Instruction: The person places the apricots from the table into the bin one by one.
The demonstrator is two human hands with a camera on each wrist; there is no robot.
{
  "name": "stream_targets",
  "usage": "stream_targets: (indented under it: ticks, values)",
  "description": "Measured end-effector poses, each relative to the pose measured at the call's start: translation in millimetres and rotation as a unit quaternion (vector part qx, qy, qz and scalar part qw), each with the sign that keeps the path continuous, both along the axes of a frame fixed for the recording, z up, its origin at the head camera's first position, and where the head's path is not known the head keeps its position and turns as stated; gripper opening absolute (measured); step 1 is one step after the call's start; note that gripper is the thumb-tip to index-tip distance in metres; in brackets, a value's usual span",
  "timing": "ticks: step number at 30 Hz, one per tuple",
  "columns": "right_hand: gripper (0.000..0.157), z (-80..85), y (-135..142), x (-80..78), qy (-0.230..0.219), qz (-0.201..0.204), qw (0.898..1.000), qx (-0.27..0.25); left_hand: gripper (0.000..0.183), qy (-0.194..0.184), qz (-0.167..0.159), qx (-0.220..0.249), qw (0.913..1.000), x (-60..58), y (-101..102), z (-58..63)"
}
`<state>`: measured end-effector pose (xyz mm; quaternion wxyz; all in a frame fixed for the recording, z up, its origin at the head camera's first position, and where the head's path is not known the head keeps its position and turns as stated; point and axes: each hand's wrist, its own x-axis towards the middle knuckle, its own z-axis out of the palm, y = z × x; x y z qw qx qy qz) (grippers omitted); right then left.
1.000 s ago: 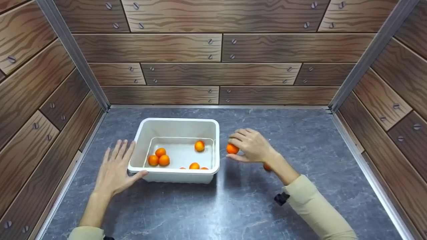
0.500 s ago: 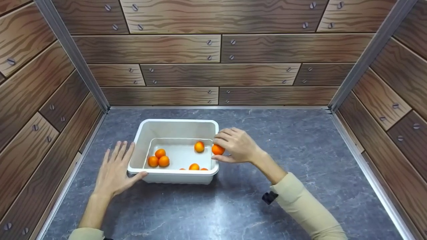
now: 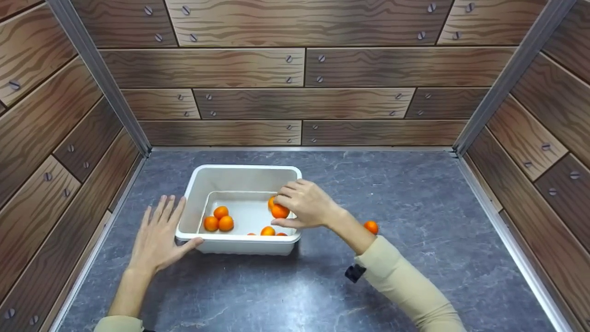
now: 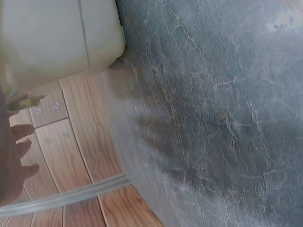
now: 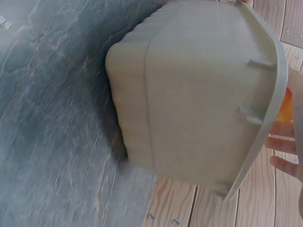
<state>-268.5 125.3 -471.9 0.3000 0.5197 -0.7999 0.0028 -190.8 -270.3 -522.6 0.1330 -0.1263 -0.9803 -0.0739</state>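
Observation:
A white plastic tub (image 3: pixel 244 246) stands on the grey marbled table. My right hand (image 3: pixel 308 204) reaches over the tub's right rim and grips a tangerine (image 3: pixel 280 211) between thumb and fingers above the inside. In the right wrist view, that tangerine (image 5: pixel 285 107) peeks out beyond the rim. My left hand (image 3: pixel 156 242) lies with fingers spread along the tub's left side, thumb at the front left corner of the rim. Inside the tub, three tangerines (image 3: pixel 226 223) cluster at the left. Others (image 3: pixel 268 231) sit along the front wall, partly hidden, and one (image 3: pixel 271 203) is mostly covered by the right hand.
One more tangerine (image 3: pixel 371 227) lies on the table (image 3: pixel 415 193) to the right, just behind my right forearm. Wood-patterned walls (image 3: pixel 249 103) enclose the table at the back and on both sides, with metal strips (image 3: pixel 304 148) along their lower edges.
My right hand has carried the tangerine leftward from beside the tub to over its inside. The tangerine on the table has come into fuller view. The left hand has stayed put.

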Motion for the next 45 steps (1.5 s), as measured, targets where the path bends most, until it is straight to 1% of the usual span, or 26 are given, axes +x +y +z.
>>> stream_targets:
  ticks: [6,11,15,21,29,37,45]
  values:
    - [0.048,-2.2,-11,1.2,0.002,-0.012,1.000,0.025,0.111,0.002,0.000,0.002,1.0000,0.1,0,-1.3]
    - [0.045,-6.3,-14,2.5,0.004,-0.015,0.999,0.040,0.112,0.001,0.000,-0.001,1.0000,-0.1,0,-1.6]
    - [0.045,-6.4,-12,2.4,0.008,-0.009,0.999,0.040,0.112,0.002,0.000,-0.004,1.0000,0.1,0,-0.1]
    - [0.046,-0.7,-5,4.2,0.008,-0.006,0.999,0.040,0.111,-0.003,0.001,0.003,1.0000,-0.3,0,1.6]
    - [0.057,2.1,15,6.4,0.002,-0.004,0.999,0.048,0.112,-0.008,0.001,-0.002,1.0000,-0.6,-1,2.0]
    - [0.069,-4.2,45,4.7,-0.020,-0.024,0.998,0.046,0.112,-0.015,0.003,-0.001,0.9999,-1.1,-1,1.8]
    - [0.068,-13.8,78,1.2,-0.034,-0.032,0.999,0.026,0.112,-0.011,0.001,0.000,0.9999,0.0,-1,0.5]
